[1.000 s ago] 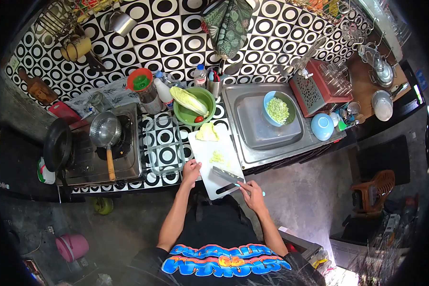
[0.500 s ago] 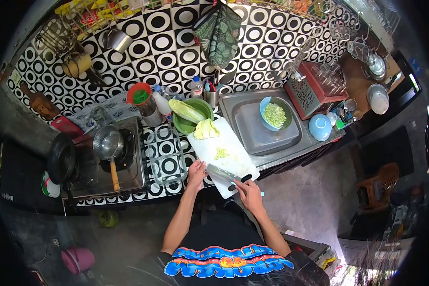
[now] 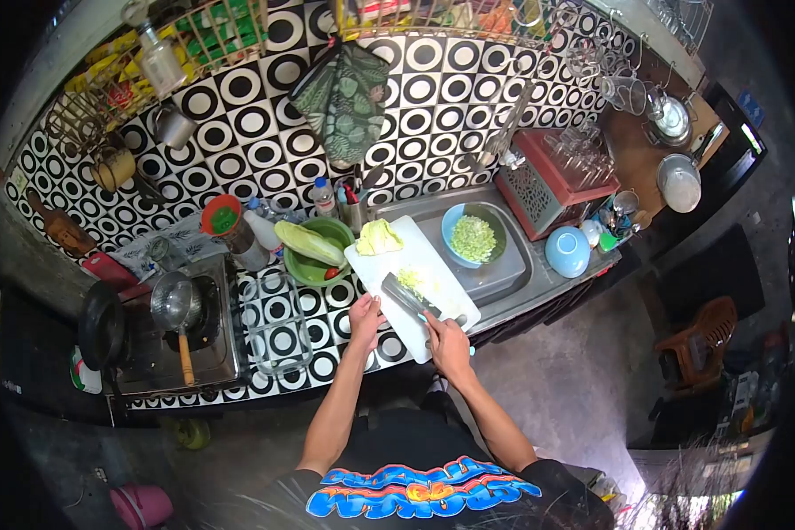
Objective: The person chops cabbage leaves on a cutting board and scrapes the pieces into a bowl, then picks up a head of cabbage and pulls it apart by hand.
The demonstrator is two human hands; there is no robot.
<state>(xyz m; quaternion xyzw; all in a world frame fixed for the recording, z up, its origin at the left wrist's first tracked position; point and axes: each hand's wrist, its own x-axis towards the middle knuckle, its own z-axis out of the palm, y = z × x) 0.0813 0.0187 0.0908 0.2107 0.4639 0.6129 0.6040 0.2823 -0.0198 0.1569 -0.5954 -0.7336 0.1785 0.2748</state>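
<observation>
A white cutting board [image 3: 446, 287] lies aslant at the counter's front, its near end past the edge. My right hand [image 3: 450, 346] is closed on the handle of a knife [image 3: 411, 296], whose broad blade lies low over the board beside chopped cabbage [image 3: 424, 281]. At the board's left edge, my left hand [image 3: 366, 320] has its fingers curled, apparently gripping that edge. A pale cabbage leaf piece [image 3: 380, 238] rests at the far end. Behind it, a napa cabbage [image 3: 311, 243] leans in a green basin [image 3: 309, 271] with a small red item.
A bowl of chopped pale-green pieces [image 3: 473, 239] stands in the sink [image 3: 508, 269]. Left are a glass dish [image 3: 276, 322] and a stove with a wooden-handled pan [image 3: 176, 302]. Bottles and a utensil holder stand behind. A blue bowl [image 3: 567, 253] sits right of the sink.
The knife blade has shifted up and left over the board, beside the chopped pieces, with my right hand following. My left hand stays by the board's left edge. The camera view has shifted.
</observation>
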